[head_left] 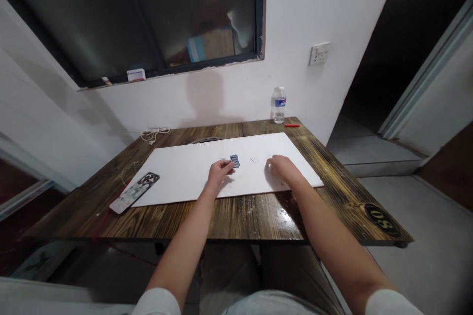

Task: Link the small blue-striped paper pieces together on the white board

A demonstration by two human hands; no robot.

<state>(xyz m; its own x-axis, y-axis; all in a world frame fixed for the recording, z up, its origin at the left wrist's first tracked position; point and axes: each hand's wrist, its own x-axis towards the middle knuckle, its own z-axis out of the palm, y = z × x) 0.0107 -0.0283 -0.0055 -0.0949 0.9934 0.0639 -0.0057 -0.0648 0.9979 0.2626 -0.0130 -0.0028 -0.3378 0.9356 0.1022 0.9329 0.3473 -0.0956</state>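
I log one small blue-and-white printed card (234,161), lying askew on the white board (177,177), just beyond the left hand (220,172).

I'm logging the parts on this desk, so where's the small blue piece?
In the head view, the small blue piece is over the white board, right at the fingers of the left hand, on the side toward the right hand.

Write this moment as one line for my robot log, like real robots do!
left hand: beside small blue item | right hand: resting on white board
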